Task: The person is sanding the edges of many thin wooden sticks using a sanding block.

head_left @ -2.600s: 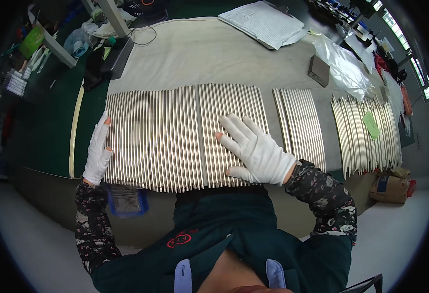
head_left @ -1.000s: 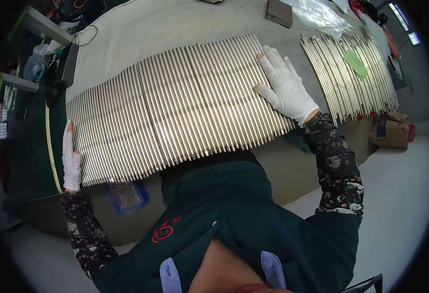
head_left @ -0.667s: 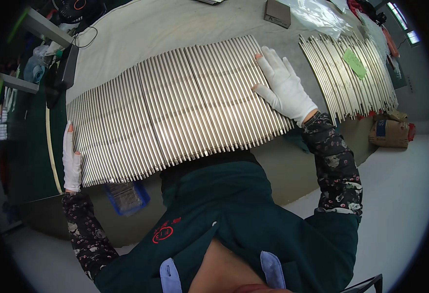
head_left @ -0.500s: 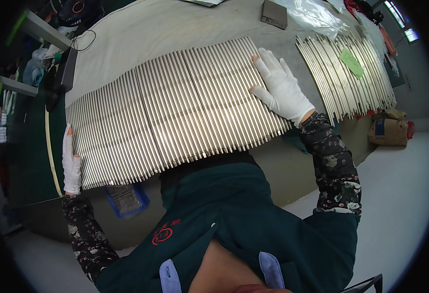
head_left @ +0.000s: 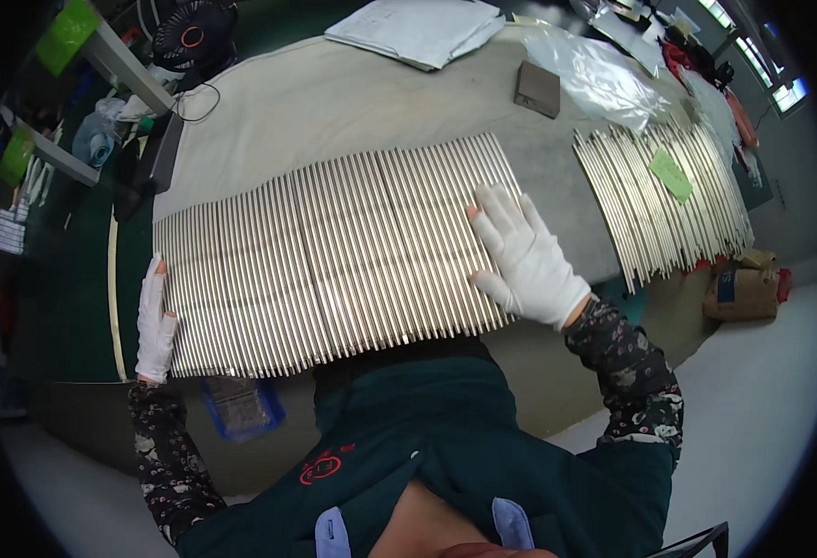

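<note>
A wide row of thin silvery metal rods (head_left: 334,251) lies side by side on the table, near ends by the front edge. My left hand (head_left: 154,325), in a white glove with bare thumb and index tips, is held edge-on along the row's left side, fingers stretched out. At the right side, my right hand (head_left: 531,265), gloved the same way, lies with its fingers spread over and against the outermost rods. Neither hand is closed round a rod. The right hand hides part of the row's right edge.
To the right lies a second, uneven batch of rods (head_left: 659,205) bearing a green paper slip (head_left: 671,176). Farther back are a dark block (head_left: 538,90), clear plastic wrap (head_left: 594,74) and a stack of papers (head_left: 415,30). A black fan (head_left: 192,35) stands at the far left.
The view has tilted, showing more of the table's far side. My right hand has come left with the row's right end, and the row looks narrower. My left hand stays at the left end.
</note>
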